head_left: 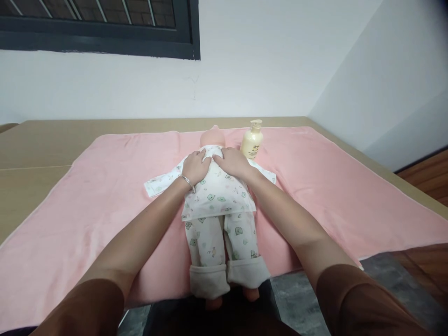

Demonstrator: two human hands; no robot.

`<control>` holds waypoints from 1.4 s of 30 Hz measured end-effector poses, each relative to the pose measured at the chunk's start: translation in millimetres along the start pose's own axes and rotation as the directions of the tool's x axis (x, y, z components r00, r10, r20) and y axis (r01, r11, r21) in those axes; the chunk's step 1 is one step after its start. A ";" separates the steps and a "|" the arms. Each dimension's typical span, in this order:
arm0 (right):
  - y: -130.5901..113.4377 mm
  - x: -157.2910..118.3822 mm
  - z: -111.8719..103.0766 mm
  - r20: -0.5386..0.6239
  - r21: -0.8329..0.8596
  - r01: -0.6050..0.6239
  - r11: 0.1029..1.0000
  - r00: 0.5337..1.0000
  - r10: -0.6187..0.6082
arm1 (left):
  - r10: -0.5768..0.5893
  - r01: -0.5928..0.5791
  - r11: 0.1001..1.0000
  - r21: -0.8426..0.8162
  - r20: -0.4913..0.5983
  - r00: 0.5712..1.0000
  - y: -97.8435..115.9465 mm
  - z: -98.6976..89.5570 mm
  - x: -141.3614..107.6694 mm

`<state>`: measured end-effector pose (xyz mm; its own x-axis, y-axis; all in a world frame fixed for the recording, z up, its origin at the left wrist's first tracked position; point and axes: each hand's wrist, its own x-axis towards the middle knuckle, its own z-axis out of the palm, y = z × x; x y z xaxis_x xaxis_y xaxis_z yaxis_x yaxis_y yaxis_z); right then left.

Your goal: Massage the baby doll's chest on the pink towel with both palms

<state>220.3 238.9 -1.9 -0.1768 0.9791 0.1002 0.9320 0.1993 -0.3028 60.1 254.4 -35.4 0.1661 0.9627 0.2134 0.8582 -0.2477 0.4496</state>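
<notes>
A baby doll [220, 191] in a white printed top and trousers lies along the pink blanket [115, 196], its head [213, 137] away from me and its feet at the near edge. My left hand [196, 166] rests on the left side of the doll's upper body, fingers stretched out. On the other side, my right hand [231, 162] lies flat on the top near the shoulder. Both thumbs point inward, a little apart. The doll's sleeves spread out to either side, and its trouser cuffs [210, 281] are folded up.
A pale yellow pump bottle [252, 140] stands on the blanket just right of the doll's head. Under the blanket is a wooden table [52, 140] against a white wall [252, 70]. A dark-framed window [189, 32] is at upper left.
</notes>
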 end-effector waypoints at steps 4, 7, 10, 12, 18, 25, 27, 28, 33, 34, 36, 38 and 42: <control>5.4 2.2 9.9 -0.086 0.035 -0.001 0.999 0.996 0.004 | 0.069 -0.067 0.998 0.021 -0.097 0.993 1.8 2.9 -6.1; 2.3 -0.9 11.5 -0.106 0.024 0.033 0.999 0.994 -0.030 | 0.115 -0.111 0.993 0.031 -0.165 0.980 3.0 4.9 -10.5; -11.9 -13.6 5.7 -0.079 -0.061 0.065 0.996 0.994 -0.070 | 0.081 -0.078 0.997 0.030 -0.147 0.986 2.7 3.8 -11.0; -23.4 -24.4 -1.2 -0.038 -0.106 0.082 0.991 0.995 -0.087 | 0.046 -0.039 0.997 0.068 -0.117 0.992 3.8 0.3 -11.2; -23.3 -22.7 -11.6 0.067 0.036 0.052 0.998 0.996 -0.055 | 0.032 -0.002 0.940 0.340 -0.083 0.996 25.0 -12.4 -26.5; -27.2 -25.5 -13.0 0.056 -0.064 0.023 0.998 0.998 -0.020 | 0.054 -0.085 0.946 0.312 0.106 0.993 24.7 -25.8 -19.1; -31.4 -32.0 -17.9 0.084 -0.071 0.045 0.996 0.996 -0.039 | 0.051 -0.089 0.969 0.230 0.166 0.985 18.1 -30.1 -12.6; -31.2 -32.5 -19.3 0.096 -0.058 0.043 0.997 0.995 -0.037 | 0.049 -0.087 0.974 0.209 0.180 0.982 16.4 -31.3 -11.2; -17.8 -14.9 -10.9 0.058 0.013 0.025 1.000 0.998 -0.025 | 0.043 -0.089 0.949 0.304 0.154 0.987 24.6 -32.3 -18.5; -17.0 -13.0 -8.1 0.038 -0.002 0.025 1.000 0.999 -0.025 | 0.046 -0.092 0.948 0.305 0.154 0.987 25.8 -33.0 -19.3; -20.3 -15.5 -4.4 0.015 -0.056 0.024 0.998 1.000 -0.023 | 0.048 -0.093 0.961 0.261 0.176 0.983 24.2 -35.5 -17.4; -27.3 -24.0 -3.8 0.010 -0.129 0.040 0.991 0.999 -0.039 | 0.036 -0.074 0.979 0.191 0.197 0.980 19.0 -37.8 -12.6; -32.2 -31.5 -6.8 0.026 -0.178 0.100 0.979 0.995 -0.097 | -0.011 -0.019 0.986 0.163 0.179 0.984 16.8 -34.8 -11.0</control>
<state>198.0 201.4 11.2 -0.2744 0.9560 0.1041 0.9510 0.2858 -0.1178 55.8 235.8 0.0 0.2409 0.9693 0.0495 0.9228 -0.2445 0.2978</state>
